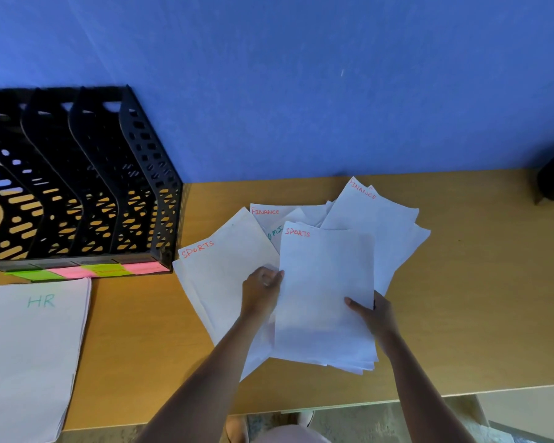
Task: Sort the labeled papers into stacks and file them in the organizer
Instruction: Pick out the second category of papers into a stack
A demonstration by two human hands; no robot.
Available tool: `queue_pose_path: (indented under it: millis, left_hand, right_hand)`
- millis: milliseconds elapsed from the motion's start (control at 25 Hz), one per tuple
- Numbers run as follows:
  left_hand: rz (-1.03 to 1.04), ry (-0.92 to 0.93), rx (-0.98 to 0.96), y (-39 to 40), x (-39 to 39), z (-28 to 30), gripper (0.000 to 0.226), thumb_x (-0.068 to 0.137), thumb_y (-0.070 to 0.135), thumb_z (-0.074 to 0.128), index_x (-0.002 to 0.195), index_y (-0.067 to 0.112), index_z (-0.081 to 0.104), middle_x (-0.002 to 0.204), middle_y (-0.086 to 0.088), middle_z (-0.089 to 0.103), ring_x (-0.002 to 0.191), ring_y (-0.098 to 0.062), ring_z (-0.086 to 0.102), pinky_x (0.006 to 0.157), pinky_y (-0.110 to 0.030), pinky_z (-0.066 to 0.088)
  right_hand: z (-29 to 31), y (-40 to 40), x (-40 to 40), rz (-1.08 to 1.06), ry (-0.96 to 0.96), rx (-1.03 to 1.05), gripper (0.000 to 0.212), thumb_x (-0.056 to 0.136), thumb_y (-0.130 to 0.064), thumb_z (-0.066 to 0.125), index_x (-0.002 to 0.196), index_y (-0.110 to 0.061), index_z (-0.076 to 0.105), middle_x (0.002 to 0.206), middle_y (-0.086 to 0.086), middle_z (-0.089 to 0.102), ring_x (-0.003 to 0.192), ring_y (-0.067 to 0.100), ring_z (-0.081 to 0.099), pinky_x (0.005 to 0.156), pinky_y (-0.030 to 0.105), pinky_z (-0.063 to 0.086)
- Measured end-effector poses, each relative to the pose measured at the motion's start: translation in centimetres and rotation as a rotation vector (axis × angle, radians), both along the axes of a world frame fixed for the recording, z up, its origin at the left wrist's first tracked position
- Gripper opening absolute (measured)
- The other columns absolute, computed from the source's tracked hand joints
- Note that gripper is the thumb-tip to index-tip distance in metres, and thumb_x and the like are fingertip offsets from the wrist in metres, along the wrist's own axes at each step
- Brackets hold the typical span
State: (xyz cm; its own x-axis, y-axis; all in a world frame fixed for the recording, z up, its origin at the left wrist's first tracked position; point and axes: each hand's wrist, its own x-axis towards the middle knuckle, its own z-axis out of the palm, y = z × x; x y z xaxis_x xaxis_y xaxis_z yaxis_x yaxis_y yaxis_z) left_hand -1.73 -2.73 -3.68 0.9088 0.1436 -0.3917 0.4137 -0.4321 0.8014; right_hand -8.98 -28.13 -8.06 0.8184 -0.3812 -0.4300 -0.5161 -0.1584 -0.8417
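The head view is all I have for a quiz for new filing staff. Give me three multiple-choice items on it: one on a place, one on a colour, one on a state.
1. Where does the HR stack lie?
A. in front of the organizer
B. inside the organizer
C. right of the loose pile

2. What colour is the lettering on the top SPORTS sheet?
A. green
B. red
C. black

3. What are the hands doing?
A. resting on the bare desk
B. both gripping the top SPORTS sheet
C. reaching into the organizer

Answers: 1 A, it sits on the desk before the sticky-note row. 2 B, the word is red. 3 B, left hand and right hand pinch its side edges.
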Motion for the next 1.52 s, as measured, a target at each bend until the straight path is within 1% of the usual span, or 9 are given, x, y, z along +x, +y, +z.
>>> queue_pose_path:
  millis: [160, 320, 440, 640, 800, 1000, 1240, 1360, 1520]
  left_hand:
    - [0.430, -0.060, 0.238, 3.9, -0.1, -0.2, 0.031, 0.084, 0.015, 0.071, 0.111, 0.007, 0.060, 0.119, -0.017, 0.056, 0.112, -0.037, 0.055, 0.090, -0.045, 0.050]
    - [0.575, 0.117, 0.321, 7.4, 0.0, -0.6, 0.058, 0.078, 0.017, 0.077, 0.127, 0.002, 0.049, 0.131, -0.022, 0.048, 0.122, -0.042, 0.047, 0.100, -0.051, 0.045]
    - [0.631, 0.175, 0.223, 8.3, -0.2, -1.0, 0.049, 0.082, 0.016, 0.073, 0.123, 0.005, 0.051, 0.123, -0.023, 0.059, 0.116, -0.042, 0.054, 0.095, -0.052, 0.050]
    - [0.536, -0.047, 0.414, 8.3, -0.7, -0.5, 0.022, 0.096, 0.024, 0.062, 0.103, 0.006, 0.072, 0.105, -0.017, 0.066, 0.101, -0.039, 0.060, 0.081, -0.052, 0.053]
    - [0.571, -0.284, 0.358, 8.5, 0.0, 1.8, 0.027, 0.102, 0.024, 0.054, 0.120, 0.016, 0.072, 0.110, -0.008, 0.066, 0.094, -0.031, 0.065, 0.066, -0.038, 0.051]
    - [0.483, -0.516, 0.331, 7.2, 2.6, 7.7, 0.035, 0.106, 0.031, 0.039, 0.104, 0.011, 0.068, 0.084, -0.008, 0.069, 0.078, -0.034, 0.064, 0.057, -0.037, 0.047]
    - [0.540, -0.767, 0.143, 6.7, 5.6, 14.6, 0.033, 0.105, 0.023, 0.043, 0.089, 0.003, 0.065, 0.062, 0.009, 0.048, 0.054, -0.006, 0.039, 0.045, -0.012, 0.024]
    - [0.465, -0.725, 0.070, 5.7, 5.9, 14.7, 0.037, 0.104, 0.018, 0.045, 0.072, 0.003, 0.053, 0.055, 0.006, 0.040, 0.049, -0.006, 0.036, 0.045, -0.018, 0.021]
    - [0.342, -0.444, 0.128, 2.9, 3.5, 10.4, 0.031, 0.104, 0.028, 0.045, 0.091, 0.008, 0.065, 0.080, -0.003, 0.067, 0.077, -0.026, 0.060, 0.057, -0.029, 0.036]
  right_hand:
    - [-0.4, -0.2, 0.1, 0.001, 0.013, -0.017, 0.019, 0.086, -0.023, 0.076, 0.102, -0.017, 0.070, 0.094, -0.003, 0.074, 0.088, 0.016, 0.069, 0.067, 0.027, 0.052]
    - [-0.7, -0.3, 0.1, -0.004, 0.003, -0.007, 0.019, 0.087, -0.023, 0.076, 0.104, -0.016, 0.071, 0.096, -0.001, 0.074, 0.090, 0.019, 0.069, 0.075, 0.034, 0.054]
    - [-0.9, -0.4, 0.1, 0.007, 0.012, -0.011, 0.018, 0.087, -0.024, 0.076, 0.103, -0.017, 0.071, 0.097, -0.001, 0.074, 0.092, 0.022, 0.069, 0.081, 0.041, 0.057]
    - [-1.1, -0.6, 0.2, 0.017, 0.025, -0.041, 0.021, 0.087, -0.025, 0.075, 0.106, -0.017, 0.071, 0.100, 0.002, 0.074, 0.094, 0.025, 0.068, 0.086, 0.048, 0.057]
    - [-1.1, -0.4, 0.2, -0.014, 0.016, -0.008, 0.021, 0.086, -0.024, 0.076, 0.106, -0.018, 0.071, 0.101, 0.002, 0.074, 0.095, 0.025, 0.068, 0.089, 0.049, 0.056]
    - [-1.0, -0.3, 0.2, -0.031, 0.012, 0.035, 0.024, 0.086, -0.023, 0.076, 0.109, -0.016, 0.072, 0.102, 0.001, 0.074, 0.095, 0.023, 0.068, 0.088, 0.046, 0.056]
    - [-0.8, -0.2, 0.1, -0.034, 0.014, 0.025, 0.021, 0.085, -0.027, 0.077, 0.105, -0.021, 0.072, 0.097, -0.006, 0.074, 0.091, 0.016, 0.069, 0.079, 0.038, 0.056]
    - [-0.7, -0.2, 0.1, -0.030, 0.008, 0.009, 0.018, 0.085, -0.027, 0.077, 0.102, -0.023, 0.072, 0.093, -0.011, 0.074, 0.088, 0.012, 0.068, 0.069, 0.029, 0.053]
    - [-0.6, -0.2, 0.1, -0.025, 0.023, -0.012, 0.016, 0.086, -0.027, 0.076, 0.100, -0.020, 0.072, 0.086, -0.010, 0.073, 0.076, 0.007, 0.067, 0.051, 0.012, 0.046]
